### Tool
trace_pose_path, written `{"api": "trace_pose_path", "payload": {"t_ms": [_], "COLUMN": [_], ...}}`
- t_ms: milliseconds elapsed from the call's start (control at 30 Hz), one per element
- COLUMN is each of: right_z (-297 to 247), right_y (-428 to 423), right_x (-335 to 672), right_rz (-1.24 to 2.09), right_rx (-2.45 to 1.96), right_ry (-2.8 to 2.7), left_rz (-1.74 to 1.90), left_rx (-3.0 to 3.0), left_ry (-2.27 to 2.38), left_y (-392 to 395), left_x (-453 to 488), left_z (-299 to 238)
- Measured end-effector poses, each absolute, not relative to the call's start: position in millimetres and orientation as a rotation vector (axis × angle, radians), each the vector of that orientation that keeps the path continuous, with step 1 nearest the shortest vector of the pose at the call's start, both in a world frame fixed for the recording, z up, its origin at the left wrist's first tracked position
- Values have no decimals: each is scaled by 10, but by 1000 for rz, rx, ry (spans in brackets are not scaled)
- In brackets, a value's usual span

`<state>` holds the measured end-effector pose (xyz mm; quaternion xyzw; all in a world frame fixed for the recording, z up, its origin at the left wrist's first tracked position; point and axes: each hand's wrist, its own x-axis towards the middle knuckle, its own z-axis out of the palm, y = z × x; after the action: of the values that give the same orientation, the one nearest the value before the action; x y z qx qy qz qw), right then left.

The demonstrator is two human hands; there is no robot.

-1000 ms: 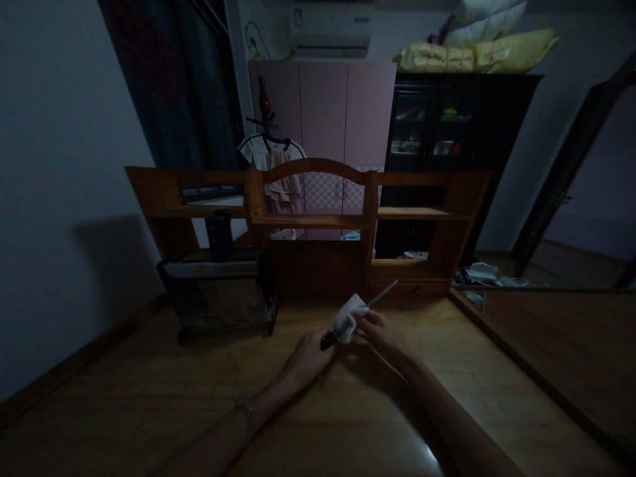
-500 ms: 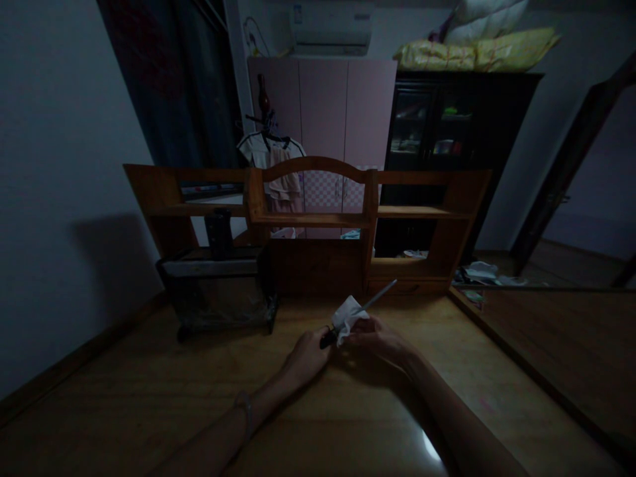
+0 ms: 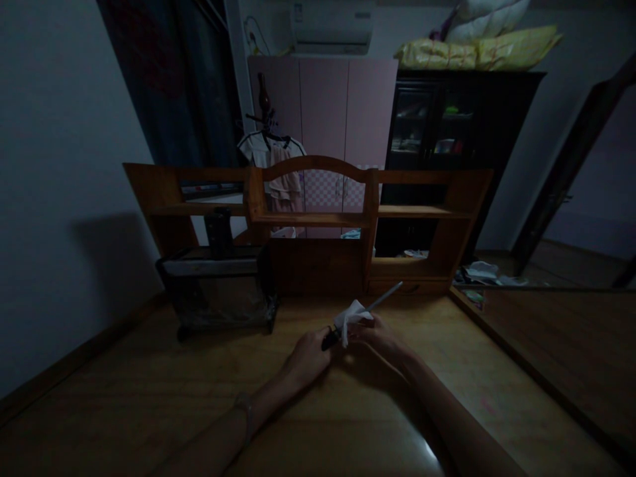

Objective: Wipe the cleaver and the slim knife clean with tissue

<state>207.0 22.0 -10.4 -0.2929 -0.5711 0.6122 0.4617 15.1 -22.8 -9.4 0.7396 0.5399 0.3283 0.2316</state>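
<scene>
Above the wooden tabletop (image 3: 278, 411), my left hand (image 3: 309, 351) is closed round the black handle of a long, thin tool (image 3: 383, 298). Its narrow grey blade or shaft points up and to the right; in this dim light I cannot tell whether it is a knife or a screwdriver. A crumpled white tissue (image 3: 352, 316) is wrapped about the tool near the handle. My right hand (image 3: 376, 336) pinches the tissue from the right side, its fingertips partly hidden behind the paper.
A wooden shelf unit (image 3: 311, 218) stands along the table's back. At left sits a dark box-like case (image 3: 218, 291) with clear plastic on it. Beyond are a pink wardrobe (image 3: 322, 112), a black cabinet (image 3: 462, 126) and hanging clothes (image 3: 278, 159).
The tool's tip has shifted slightly right and down. The tissue has changed its folds and moved a little right with my right hand. Both hands keep their hold.
</scene>
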Motion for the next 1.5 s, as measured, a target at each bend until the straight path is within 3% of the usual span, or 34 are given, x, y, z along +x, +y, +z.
{"api": "trace_pose_path", "payload": {"t_ms": [633, 1500], "right_z": [28, -10], "right_y": [260, 195], "right_x": [2125, 2130], "right_rz": [1385, 1369], "right_rx": [-788, -705], "right_ry": [-1550, -1453], "left_rz": [911, 1136], "left_rx": [2114, 2174], "left_ry": [1575, 1300], "left_y": [-268, -245], "left_x": [136, 118], "left_z": [-21, -39]}}
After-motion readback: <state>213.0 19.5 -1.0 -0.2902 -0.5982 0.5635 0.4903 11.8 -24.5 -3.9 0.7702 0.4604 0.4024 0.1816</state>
